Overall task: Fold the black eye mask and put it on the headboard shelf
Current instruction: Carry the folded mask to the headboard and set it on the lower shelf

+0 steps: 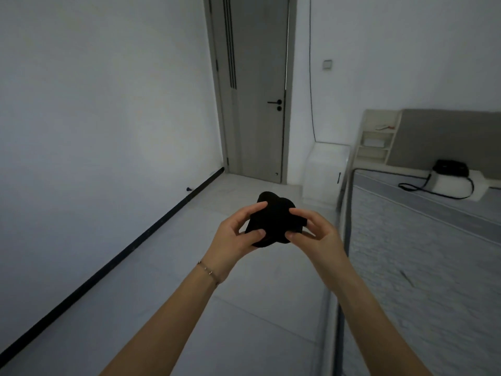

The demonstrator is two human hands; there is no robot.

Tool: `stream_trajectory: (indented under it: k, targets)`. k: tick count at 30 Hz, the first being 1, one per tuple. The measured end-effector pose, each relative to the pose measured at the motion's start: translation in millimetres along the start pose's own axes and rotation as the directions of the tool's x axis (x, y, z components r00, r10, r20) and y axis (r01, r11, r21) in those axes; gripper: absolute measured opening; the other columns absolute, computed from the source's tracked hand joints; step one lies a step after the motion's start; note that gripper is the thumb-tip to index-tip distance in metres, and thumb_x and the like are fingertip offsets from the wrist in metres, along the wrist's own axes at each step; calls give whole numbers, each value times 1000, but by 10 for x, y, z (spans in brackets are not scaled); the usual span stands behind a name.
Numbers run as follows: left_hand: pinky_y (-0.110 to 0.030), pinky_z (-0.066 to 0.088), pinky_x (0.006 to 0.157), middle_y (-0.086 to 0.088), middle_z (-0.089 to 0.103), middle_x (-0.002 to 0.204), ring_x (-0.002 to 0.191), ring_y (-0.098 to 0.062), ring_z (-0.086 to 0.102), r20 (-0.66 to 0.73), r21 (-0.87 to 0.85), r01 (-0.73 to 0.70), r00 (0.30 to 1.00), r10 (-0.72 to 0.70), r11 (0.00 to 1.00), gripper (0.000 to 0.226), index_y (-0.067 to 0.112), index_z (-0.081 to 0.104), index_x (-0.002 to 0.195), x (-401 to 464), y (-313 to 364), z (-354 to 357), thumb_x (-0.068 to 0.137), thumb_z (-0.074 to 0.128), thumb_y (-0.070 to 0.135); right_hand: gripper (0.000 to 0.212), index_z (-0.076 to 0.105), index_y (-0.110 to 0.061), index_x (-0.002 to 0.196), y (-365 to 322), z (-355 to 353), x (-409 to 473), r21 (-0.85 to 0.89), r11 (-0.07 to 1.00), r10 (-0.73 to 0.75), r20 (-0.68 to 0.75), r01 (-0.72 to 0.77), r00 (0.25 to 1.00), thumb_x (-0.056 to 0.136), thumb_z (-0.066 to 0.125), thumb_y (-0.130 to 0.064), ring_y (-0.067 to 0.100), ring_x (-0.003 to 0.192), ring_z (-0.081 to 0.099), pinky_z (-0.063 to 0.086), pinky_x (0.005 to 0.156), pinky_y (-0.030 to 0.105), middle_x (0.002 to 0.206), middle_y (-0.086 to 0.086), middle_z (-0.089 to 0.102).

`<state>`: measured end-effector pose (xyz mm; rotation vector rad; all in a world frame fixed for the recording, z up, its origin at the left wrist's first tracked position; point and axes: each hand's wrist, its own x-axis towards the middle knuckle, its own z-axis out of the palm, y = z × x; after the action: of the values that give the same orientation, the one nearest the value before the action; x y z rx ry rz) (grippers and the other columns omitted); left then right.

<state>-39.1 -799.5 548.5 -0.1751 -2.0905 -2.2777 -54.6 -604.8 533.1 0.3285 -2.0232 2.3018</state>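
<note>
The black eye mask (273, 218) is bunched and doubled over in mid-air above the floor, held in front of me. My left hand (234, 236) pinches its left side between thumb and fingers. My right hand (315, 233) grips its right side, where a strap end sticks out. The cream headboard shelf (378, 137) stands at the far right, at the head of the bed, with small items on its tiers.
The bed's grey mattress (423, 261) runs along my right. A black bag (451, 168) with a long strap lies on a white pillow near the headboard. A white bedside cabinet (325, 172) stands beside the closed grey door (257, 90). A white wall lines my left.
</note>
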Motion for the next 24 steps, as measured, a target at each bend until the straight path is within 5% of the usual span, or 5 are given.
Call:
stream_trajectory:
  k: [12,17,24]
  targets:
    - [-40,61,90,-2,60,140,130,-23,59,207,-21,-48,977,51,999,55,28,68,127,2872,-157,-189,88,62,-10,45,70,-14,115,300,-212,2477,-59,995,-89,-205,78,975,81,70,14,13,102,73,60,80,26,120,9,71]
    - [-48,59,95,-1,59,140,132,-23,57,315,-51,-40,948,54,998,55,32,70,123,4181,-368,-114,87,63,-9,45,70,-13,115,464,-443,3514,-108,991,-104,-320,73,941,80,69,15,2,94,73,58,75,19,119,12,70]
    - [-49,58,97,1,61,138,132,-21,57,439,-52,-4,898,26,999,54,28,68,128,5812,-661,439,88,63,-8,45,71,-13,115,686,-1132,4756,-133,990,-103,-469,44,877,80,69,14,21,109,70,60,86,28,120,9,71]
